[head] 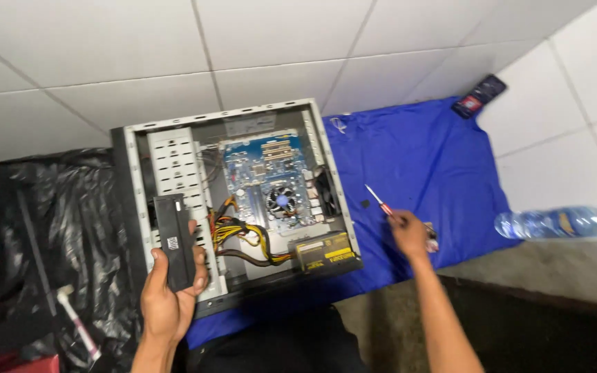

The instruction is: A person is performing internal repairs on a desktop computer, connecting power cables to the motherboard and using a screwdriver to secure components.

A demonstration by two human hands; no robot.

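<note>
Over the near left edge of the open computer case, the left hand was wrapped around the lower end of a black drive unit, thumb on one side and fingers curled over the other. The unit rose upward out of the fist and lay across the perforated metal drive bay; whether it touched the bay could not be determined.

To the right of the case, the right hand was closed on the handle of a red-handled screwdriver, its shaft pointing up and left, above the blue cloth. Whether the tip touched the cloth could not be told.

Inside the case were a blue motherboard with a round cooler fan, a bundle of yellow and black cables, and a power supply with a yellow label.

A dark phone lay at the cloth's far corner. A plastic water bottle lay on its side well to the right. Black plastic sheeting covered the floor at left.
</note>
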